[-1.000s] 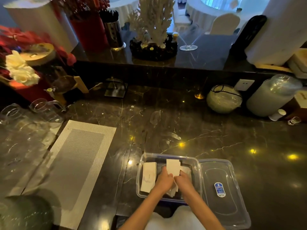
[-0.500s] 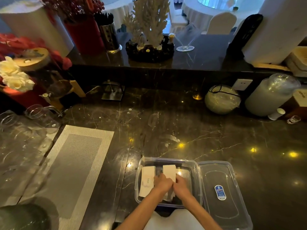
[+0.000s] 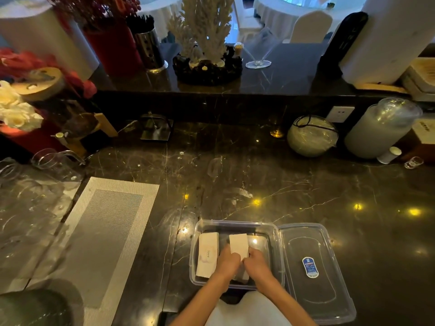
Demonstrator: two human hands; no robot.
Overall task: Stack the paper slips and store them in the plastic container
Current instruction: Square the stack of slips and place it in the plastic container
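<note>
Two hands meet inside the clear plastic container at the near edge of the dark marble counter: the left hand and the right hand are both closed on the same stack of paper slips, one from each side, with the far end of the stack sticking out past the fingers and the near end showing below the hands. The stack sits toward the middle of the container. Just left of it, inside the same container and apart from the held stack, lies a second stack of slips with the word "love" printed on its top sheet; the left hand's edge is close to it, though whether they touch is unclear. Touching the container's right side lies its clear lid, flat on the counter, with a small blue oval label at its middle. Well to the left lies a grey woven placemat, and further left clear glassware. At the far right of the counter stand a round pale bowl wrapped in film and a tall pale jar. On the raised ledge beyond stands a white coral ornament on a dark base.
</note>
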